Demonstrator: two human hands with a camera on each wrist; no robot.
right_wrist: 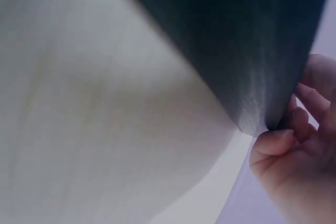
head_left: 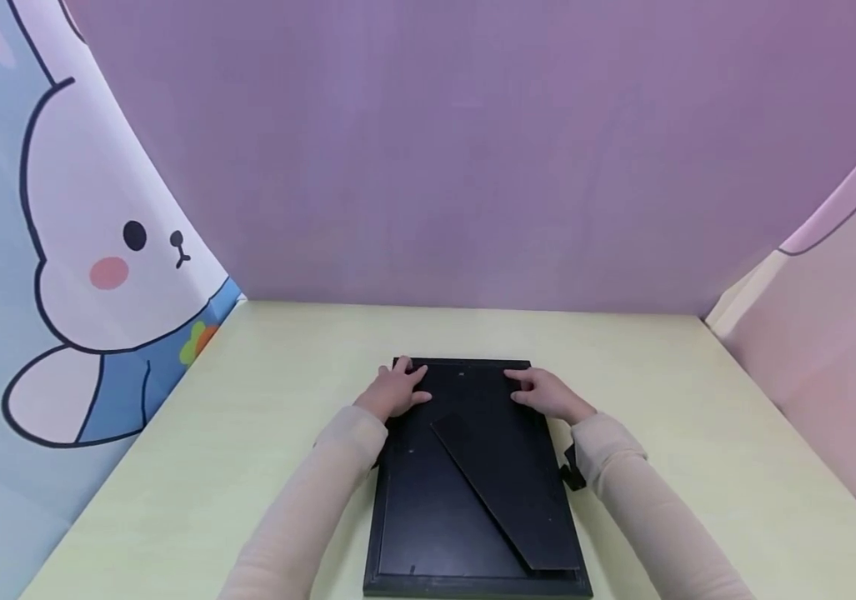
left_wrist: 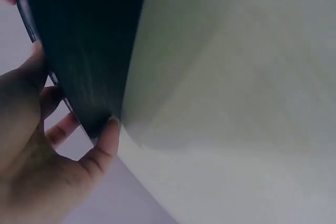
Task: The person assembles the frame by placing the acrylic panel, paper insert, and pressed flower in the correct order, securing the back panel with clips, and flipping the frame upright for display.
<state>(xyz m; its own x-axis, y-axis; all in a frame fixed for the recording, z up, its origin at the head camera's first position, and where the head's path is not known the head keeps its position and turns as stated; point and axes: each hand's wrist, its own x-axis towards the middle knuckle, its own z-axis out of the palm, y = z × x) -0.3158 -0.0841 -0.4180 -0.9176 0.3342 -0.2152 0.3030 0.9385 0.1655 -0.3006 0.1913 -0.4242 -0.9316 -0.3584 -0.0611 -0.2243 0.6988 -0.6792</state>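
A black picture frame [head_left: 428,517] lies back side up on the pale table, its long sides running away from me. On its backing sits a tapered easel stand [head_left: 510,492], slanting toward the near right. My left hand [head_left: 393,392] grips the far left corner, fingers spread over the edge and backing; the left wrist view has digits on both sides of the dark border [left_wrist: 89,66]. Opposite it, my right hand [head_left: 546,393] holds the far right corner. Bent fingers pinch the frame's tip [right_wrist: 252,114] in the right wrist view. The front of the frame is hidden underneath.
The pale yellow table [head_left: 698,433] extends around the frame. Behind it rises a purple wall [head_left: 465,167], and a panel with a cartoon rabbit [head_left: 97,183] stands on the left. A pink panel [head_left: 833,350] borders the right. A black wrist device [head_left: 572,469] shows beside the right sleeve.
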